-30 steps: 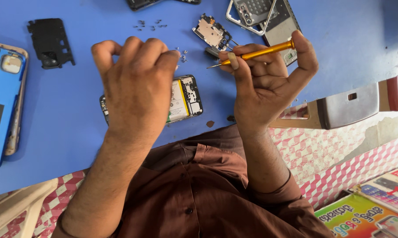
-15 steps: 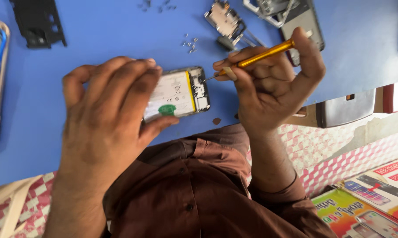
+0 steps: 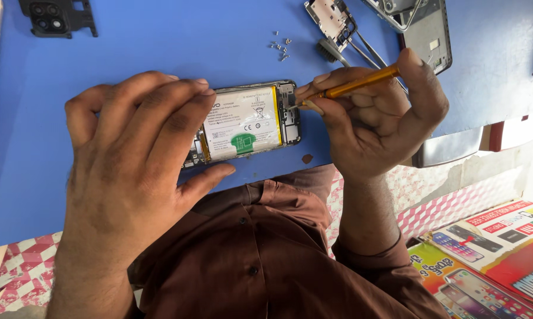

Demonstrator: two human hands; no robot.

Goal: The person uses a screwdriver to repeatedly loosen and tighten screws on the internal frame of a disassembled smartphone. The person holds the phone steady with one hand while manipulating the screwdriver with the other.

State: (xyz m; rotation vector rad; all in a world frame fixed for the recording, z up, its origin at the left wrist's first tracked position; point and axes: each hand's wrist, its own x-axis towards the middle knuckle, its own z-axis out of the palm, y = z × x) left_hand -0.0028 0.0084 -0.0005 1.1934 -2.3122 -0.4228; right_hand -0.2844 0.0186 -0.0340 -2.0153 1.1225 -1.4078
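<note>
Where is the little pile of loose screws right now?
In the head view the loose screws lie on the blue table near the top centre, just above the opened phone and left of the detached circuit board.

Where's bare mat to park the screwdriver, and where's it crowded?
Free: blue mat between the black camera frame and the loose screws; also the strip left of the left hand. Crowded: top right, around the circuit board, tweezers and the grey phone frame above the right hand.
</note>
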